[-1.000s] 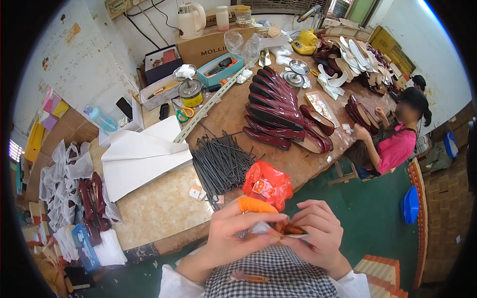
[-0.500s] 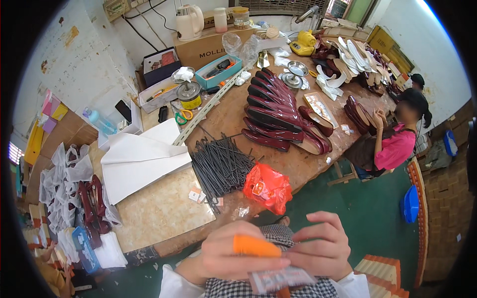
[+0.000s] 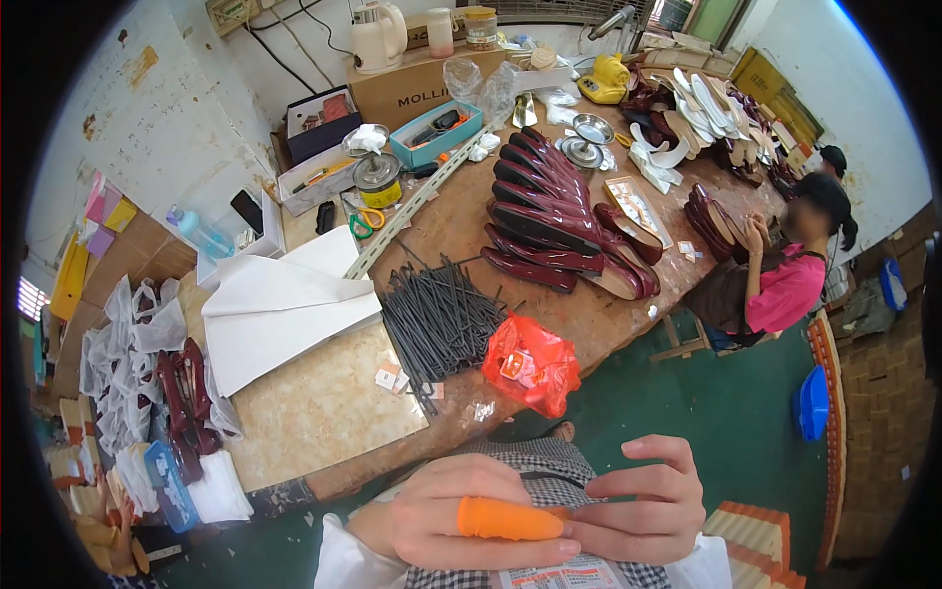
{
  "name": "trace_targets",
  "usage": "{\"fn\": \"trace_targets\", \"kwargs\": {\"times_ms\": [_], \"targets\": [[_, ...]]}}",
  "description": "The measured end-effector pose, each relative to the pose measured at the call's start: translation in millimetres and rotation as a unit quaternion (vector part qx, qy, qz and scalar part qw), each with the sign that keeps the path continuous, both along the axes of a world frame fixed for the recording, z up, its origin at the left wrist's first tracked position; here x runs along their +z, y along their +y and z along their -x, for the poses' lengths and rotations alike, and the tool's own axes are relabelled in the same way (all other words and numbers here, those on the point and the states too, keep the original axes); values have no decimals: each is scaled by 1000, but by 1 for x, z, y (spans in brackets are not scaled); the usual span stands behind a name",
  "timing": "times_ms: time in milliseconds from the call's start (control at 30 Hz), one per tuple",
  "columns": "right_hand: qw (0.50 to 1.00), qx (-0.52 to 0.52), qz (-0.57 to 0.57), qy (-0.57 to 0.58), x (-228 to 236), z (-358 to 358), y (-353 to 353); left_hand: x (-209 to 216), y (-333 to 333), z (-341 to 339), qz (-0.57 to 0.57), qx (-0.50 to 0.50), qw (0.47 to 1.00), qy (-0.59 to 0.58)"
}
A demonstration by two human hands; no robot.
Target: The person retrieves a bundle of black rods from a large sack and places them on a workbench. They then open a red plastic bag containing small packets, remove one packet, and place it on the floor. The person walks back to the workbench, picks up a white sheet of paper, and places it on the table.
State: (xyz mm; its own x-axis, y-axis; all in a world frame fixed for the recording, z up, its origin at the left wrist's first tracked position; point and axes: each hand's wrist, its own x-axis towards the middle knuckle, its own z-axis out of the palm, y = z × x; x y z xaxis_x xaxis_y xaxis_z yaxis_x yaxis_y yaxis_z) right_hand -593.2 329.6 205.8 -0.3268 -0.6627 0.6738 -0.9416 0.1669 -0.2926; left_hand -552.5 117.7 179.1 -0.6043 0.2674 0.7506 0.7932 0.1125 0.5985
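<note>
My left hand (image 3: pixel 461 515) is closed, knuckles up, with an orange finger cot (image 3: pixel 510 518) over one finger. Beneath its fingers a small clear packet with printing (image 3: pixel 564 575) shows at the lower edge, seemingly gripped by this hand. My right hand (image 3: pixel 643 501) is curled, index finger raised, its other fingertips pinched against the left fingertips; what they hold is hidden. Both hands are over my checked apron (image 3: pixel 545 455), in front of the bench. Nearest on the bench are a red plastic bag (image 3: pixel 531 367) with small items and a pile of thin dark rods (image 3: pixel 444 316).
Glossy burgundy shoes (image 3: pixel 545 221) stand in a row mid-bench. White sheets (image 3: pixel 285 314) lie left, beside a slotted metal strip (image 3: pixel 412 214). Scissors (image 3: pixel 367 224) and tins are behind. A person in pink (image 3: pixel 785 290) sits at the right. Bagged shoes (image 3: pixel 123 358) are far left.
The printed packet has dropped toward the lower edge, and the orange-covered finger now points more plainly right. My hands sit slightly lower, fingertips still together. The view has shifted slightly.
</note>
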Motion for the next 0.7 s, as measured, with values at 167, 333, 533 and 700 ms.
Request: {"fn": "trace_targets", "kwargs": {"times_ms": [167, 333, 533, 700], "targets": [[1000, 14, 7, -1, 0, 0, -2, 3, -2, -4, 7, 3, 1000, 3], [1000, 3, -22, 1, 7, -7, 2, 8, 1, -6, 26, 23, 999, 17], [997, 43, 61, -11, 15, -7, -8, 17, -2, 5, -8, -14, 991, 133], [999, 20, 32, -13, 11, -7, -5, 12, 9, -16, 7, 99, 995, 21]]}}
